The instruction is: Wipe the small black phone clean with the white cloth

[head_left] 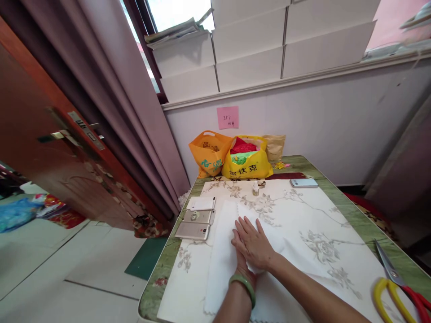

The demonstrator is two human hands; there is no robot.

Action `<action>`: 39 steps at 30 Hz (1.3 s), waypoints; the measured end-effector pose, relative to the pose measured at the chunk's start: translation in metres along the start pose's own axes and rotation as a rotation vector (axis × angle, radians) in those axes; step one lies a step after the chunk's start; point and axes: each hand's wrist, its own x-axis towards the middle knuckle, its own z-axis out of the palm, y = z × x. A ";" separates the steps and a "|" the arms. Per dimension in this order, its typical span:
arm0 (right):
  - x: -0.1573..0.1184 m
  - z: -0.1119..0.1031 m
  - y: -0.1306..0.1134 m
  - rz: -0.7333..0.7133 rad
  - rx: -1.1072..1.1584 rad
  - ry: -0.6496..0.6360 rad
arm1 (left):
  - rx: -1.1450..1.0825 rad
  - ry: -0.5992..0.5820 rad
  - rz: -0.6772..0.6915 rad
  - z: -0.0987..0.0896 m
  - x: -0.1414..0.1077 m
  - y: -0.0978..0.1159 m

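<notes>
A white sheet of cloth (222, 269) with zigzag-cut edges lies on the flower-patterned table cover, partly folded over to the right. My right hand (253, 242) rests flat on it, fingers stretched out and a little apart. Beneath and beside it, my left hand (239, 256) lies on the cloth near the fold, a green bangle (244, 287) round its wrist. The right hand hides much of the left; the fingers that show are stretched out. Neither hand holds anything that I can see. Scissors (392, 273) with yellow and red handles lie at the right, apart from my hands.
Several phones lie about: a white one (201, 203) among those at the left, another phone (303, 183) at the far right. A small bottle (256, 188) stands near the back. Orange (210, 154) and yellow bags (249, 168) stand along the wall. The green tabletop (151, 291) has rounded corners.
</notes>
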 end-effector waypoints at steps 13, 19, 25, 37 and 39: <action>0.048 0.007 0.035 0.206 -0.075 0.025 | -0.197 -0.273 -0.365 0.032 -0.009 0.010; 0.050 0.012 0.062 0.306 -0.108 0.131 | -0.176 -0.234 -0.379 0.032 -0.013 0.013; 0.020 -0.006 0.050 0.152 -0.114 0.438 | -0.199 -0.268 -0.400 0.034 -0.014 0.015; -0.039 -0.028 0.039 0.203 0.210 0.260 | -0.181 -0.135 -0.372 0.034 -0.015 0.014; -0.038 -0.033 0.036 0.252 0.188 0.266 | -0.173 -0.147 -0.364 0.034 -0.015 0.014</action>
